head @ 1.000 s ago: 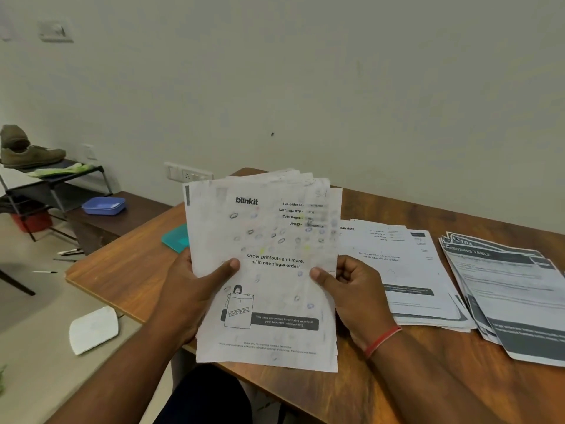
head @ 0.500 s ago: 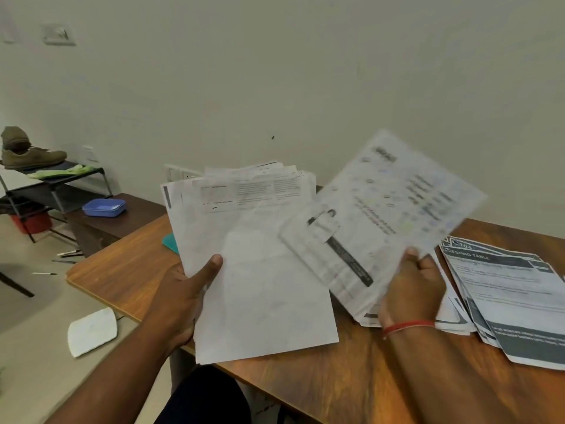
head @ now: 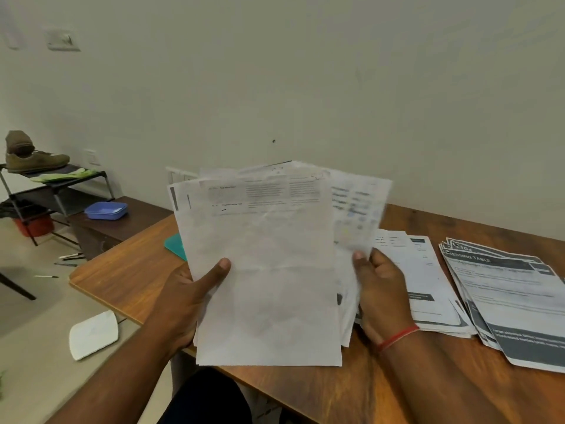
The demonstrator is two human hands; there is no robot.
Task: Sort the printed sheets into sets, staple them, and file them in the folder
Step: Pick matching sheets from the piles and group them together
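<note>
My left hand [head: 186,301] grips a stack of printed sheets [head: 263,270] upright over the wooden table's [head: 122,270] near edge, thumb on the front page. That page is mostly blank, with text along its top. My right hand [head: 382,289] pinches one blurred sheet with coloured dots [head: 357,215], which stands just right of the stack and partly behind it. Two sorted piles lie on the table at right: white cover sheets [head: 428,286] and pages headed "DRESSING TABLE" [head: 513,301]. A teal folder corner [head: 175,246] shows behind the stack.
Left of the table stands a low dark cabinet [head: 131,228] with a blue tray [head: 105,210]. Further left is a metal rack [head: 55,191] carrying shoes [head: 33,160]. A white flat object [head: 93,333] and some pens [head: 65,260] lie on the floor. The wall is close behind the table.
My right hand pulled the printed cover sheet off the front of the stack, swung it out right, then brought it back upright beside the stack. My left hand kept holding the stack.
</note>
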